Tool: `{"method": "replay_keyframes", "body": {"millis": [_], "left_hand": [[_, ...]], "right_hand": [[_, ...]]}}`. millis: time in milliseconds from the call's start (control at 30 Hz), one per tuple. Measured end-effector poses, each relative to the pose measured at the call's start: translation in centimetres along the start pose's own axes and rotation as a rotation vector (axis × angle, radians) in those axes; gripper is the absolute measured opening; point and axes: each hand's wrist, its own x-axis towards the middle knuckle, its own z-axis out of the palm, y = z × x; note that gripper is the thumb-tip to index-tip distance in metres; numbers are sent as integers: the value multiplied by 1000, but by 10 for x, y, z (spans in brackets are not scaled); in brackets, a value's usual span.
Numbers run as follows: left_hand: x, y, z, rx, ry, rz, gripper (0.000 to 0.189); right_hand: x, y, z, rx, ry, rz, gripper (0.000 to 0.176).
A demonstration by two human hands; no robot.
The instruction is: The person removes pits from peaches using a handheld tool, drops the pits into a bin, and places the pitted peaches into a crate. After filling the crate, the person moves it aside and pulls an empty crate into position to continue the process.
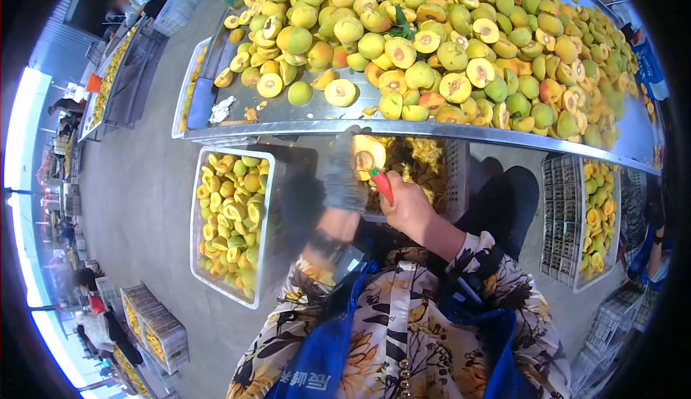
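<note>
Nearest is the flowered shirt [399, 312] with blue apron straps [327, 345] over it. Beyond it, the right grip [409, 206] is closed around a small red-handled tool [384, 189], its tip end against or just over the cut face of a peach half [368, 145]. The left grip [345, 172], in a grey glove, holds that half from its outer side; blur hides the exact set of the fingers. The half is in front of the body, just below the counter [281, 128], cut face showing, a brown hollow or stone in its middle.

It should be light, with fairly firm flesh that bruises under a hard squeeze. The wet cut face is likely slippery, so the rounded skin side, cupped low with fingers spread, looks the surest hold; the rim may chip or tear if pinched. The tool looks light and stiff, best held by its handle.

Below the hands sits a crate [458, 176] with yellow scraps [425, 155]. A crate of peach halves [230, 219] stands on the left, another crate [561, 219] on the right. Farther off, cut peaches [432, 46] are heaped on the counter.
</note>
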Motion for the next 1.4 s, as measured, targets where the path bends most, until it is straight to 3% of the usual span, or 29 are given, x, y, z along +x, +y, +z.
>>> {"method": "replay_keyframes", "body": {"millis": [100,300,500,633,733,833,967,1033,1100,1133,1167,1200,1233,1267,1333,1367,1400], "left_hand": [[3,-5,-2,9,-11,5,30],[-8,-14,10,203,-36,210,33],[3,-12,-15,277,-83,-16,31],[8,12,-16,430,-288,-234,24],[8,14,-19,494,-306,-200,24],[4,2,-21,415,-188,-4,28],[2,-10,-20,354,-69,57,32],[5,-12,-16,269,-45,37,34],[6,-8,-13,54,130,-62,34],[8,-6,-11,-57,215,-110,34],[23,-1,-48,-35,228,-98,27],[16,20,-48,-101,262,29,23],[13,43,-67,-52,310,102,23],[11,65,-86,1,360,172,23],[8,113,-161,851,435,459,35],[5,132,-183,1357,565,496,39],[-1,149,-178,1883,772,519,40]], "right_hand": [[-3,-1,0,68,38,45,20],[-8,2,11,214,106,150,20],[-9,5,12,105,-29,160,20],[-7,11,10,92,-162,136,20],[-2,19,15,121,-143,-70,16],[3,-9,-14,564,-541,392,14],[1,-5,-7,1155,-775,634,15],[3,2,-1,1410,-804,641,15],[1,10,5,1621,-770,605,17],[2,10,0,1617,-736,562,17],[1,10,-7,1613,-707,523,18],[1,12,-14,1610,-676,482,19],[7,31,-10,1408,-722,412,14],[9,45,-5,1007,-687,377,14],[8,64,1,217,-569,285,16],[7,66,0,-201,-430,111,24],[4,71,3,-147,-404,119,25]]}}
